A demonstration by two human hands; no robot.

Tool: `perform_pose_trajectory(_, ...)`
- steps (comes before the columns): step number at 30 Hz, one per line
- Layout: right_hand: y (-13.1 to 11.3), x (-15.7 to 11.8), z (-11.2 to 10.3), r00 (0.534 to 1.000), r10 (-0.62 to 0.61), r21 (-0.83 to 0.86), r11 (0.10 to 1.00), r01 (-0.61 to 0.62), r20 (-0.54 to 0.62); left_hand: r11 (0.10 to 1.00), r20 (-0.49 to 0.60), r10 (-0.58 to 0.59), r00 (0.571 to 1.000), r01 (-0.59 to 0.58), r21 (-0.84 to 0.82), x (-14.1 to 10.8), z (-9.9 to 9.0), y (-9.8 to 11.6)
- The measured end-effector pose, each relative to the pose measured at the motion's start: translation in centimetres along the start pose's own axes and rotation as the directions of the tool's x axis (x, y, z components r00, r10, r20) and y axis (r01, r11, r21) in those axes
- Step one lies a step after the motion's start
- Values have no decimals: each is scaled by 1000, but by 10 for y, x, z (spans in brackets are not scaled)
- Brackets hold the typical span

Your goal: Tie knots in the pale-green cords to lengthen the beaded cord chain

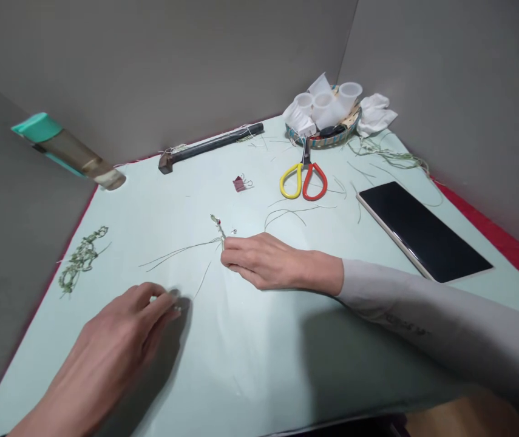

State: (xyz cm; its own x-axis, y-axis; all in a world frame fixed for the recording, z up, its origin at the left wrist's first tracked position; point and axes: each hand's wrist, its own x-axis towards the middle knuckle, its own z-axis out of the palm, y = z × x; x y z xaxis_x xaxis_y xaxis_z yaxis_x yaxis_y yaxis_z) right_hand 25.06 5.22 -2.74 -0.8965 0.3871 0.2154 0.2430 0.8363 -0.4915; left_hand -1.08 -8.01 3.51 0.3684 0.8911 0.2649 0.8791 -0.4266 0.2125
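My right hand [259, 260] is closed, its fingertips pinching the lower end of a short knotted green cord bracelet piece [218, 223] with a red bead near its tip. Loose green threads [181, 247] spread leftward from the pinch. Nearer to me, my left hand [122, 331] has thumb and fingers pressed together. A thin thread [202, 279] runs down toward these fingertips and seems held there, though its end is lost in shadow. Just above my right fingers lies a small clear bead [234, 231]. A knotted green cord bundle [81, 261] rests at the left.
Across the table's back lie a dark metal bar [216, 145], a maroon binder clip [240, 183], scissors [305, 176] and a basket [332, 141] of plastic cups. A phone [423, 230] lies right, white crumpled tissue [375, 114] behind it. A teal-capped bottle [70, 149] stands left.
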Motion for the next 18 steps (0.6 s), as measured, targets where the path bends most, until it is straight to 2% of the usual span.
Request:
perform_pose_trajectory(2,-1,-1,-1,1000,3,1,1000,-3,-8,998,-21,56,998,-56,7,11,4,6)
perform_pose_trajectory(4,-1,-2,-1,1000,5,4,1000,-5,-21,995,-45,99,994,-100,-18,27,16,8)
perform_pose_trajectory(9,2,-1,4,997,4,39,999,-1,-80,988,-81,112,990,-120,-101,56,49,4)
perform_pose_trajectory(13,4,-3,8,992,0,73,997,9,-124,980,-108,107,988,-123,-155,57,61,1)
perform_pose_trajectory(18,6,-5,9,985,6,130,991,17,-170,980,-144,68,987,-93,-176,53,64,0)
